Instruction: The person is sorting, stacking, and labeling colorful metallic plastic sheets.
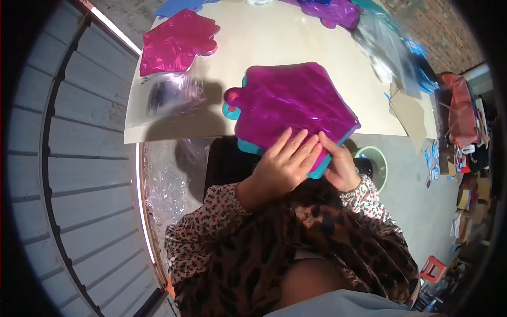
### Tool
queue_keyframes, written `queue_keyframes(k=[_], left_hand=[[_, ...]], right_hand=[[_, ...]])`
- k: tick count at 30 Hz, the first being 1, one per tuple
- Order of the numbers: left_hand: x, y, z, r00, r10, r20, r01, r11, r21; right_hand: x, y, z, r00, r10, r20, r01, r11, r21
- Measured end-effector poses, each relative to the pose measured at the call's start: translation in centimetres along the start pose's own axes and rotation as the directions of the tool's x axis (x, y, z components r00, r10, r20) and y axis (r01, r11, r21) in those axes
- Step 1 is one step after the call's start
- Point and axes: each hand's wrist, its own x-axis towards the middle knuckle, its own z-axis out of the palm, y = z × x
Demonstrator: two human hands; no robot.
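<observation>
A flat, shiny purple foil balloon (pixel 296 100) lies over the near edge of the table, with a teal foil balloon (pixel 319 170) under it. Teal shows along the lower edges and by the round tab at the left. My left hand (pixel 280 170) rests on the purple foil near its lower edge, fingers stretched out. At the lower right corner my right hand (pixel 340 166) pinches both layers, thumb on top and the other fingers underneath, partly hidden.
Pink foil balloons (pixel 179 42) and a clear plastic bag (pixel 171 98) lie at the table's left. More purple foil (pixel 335 13) is at the far edge; clear bags (pixel 380 53) and cardboard (pixel 409 113) lie at the right. A pale green bucket (pixel 381 164) stands below.
</observation>
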Motion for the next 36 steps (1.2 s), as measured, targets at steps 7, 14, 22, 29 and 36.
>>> queue_keyframes(k=[7, 14, 22, 29, 36], left_hand=[[-7.3, -3.1, -2.4, 0.626, -0.768, -0.133, 0.534, 0.547, -0.644], [-5.4, -5.1, 1.3, 0.488, -0.541, 0.685, 0.176, -0.708, -0.684], [-6.7, -5.3, 4.9, 0.604, -0.528, 0.597, 0.479, -0.359, -0.801], [-3.9, -4.2, 1.0, 0.518, -0.443, 0.732, 0.259, -0.734, -0.628], [-3.6, -4.0, 0.5, 0.507, -0.59, 0.628, 0.422, -0.466, -0.778]], right_hand=[[0.2, -2.2, -2.5, 0.998, -0.049, -0.046, 0.043, 0.991, -0.123], [-0.1, -2.1, -2.9, 0.993, -0.044, -0.107, 0.008, 0.95, -0.312], [0.8, -2.9, -3.6, 0.989, -0.071, -0.132, 0.032, 0.961, -0.276], [0.8, -2.9, -1.2, 0.96, -0.101, -0.26, 0.033, 0.967, -0.253], [1.9, -3.3, -5.8, 1.0, 0.02, -0.002, -0.019, 0.934, -0.357]])
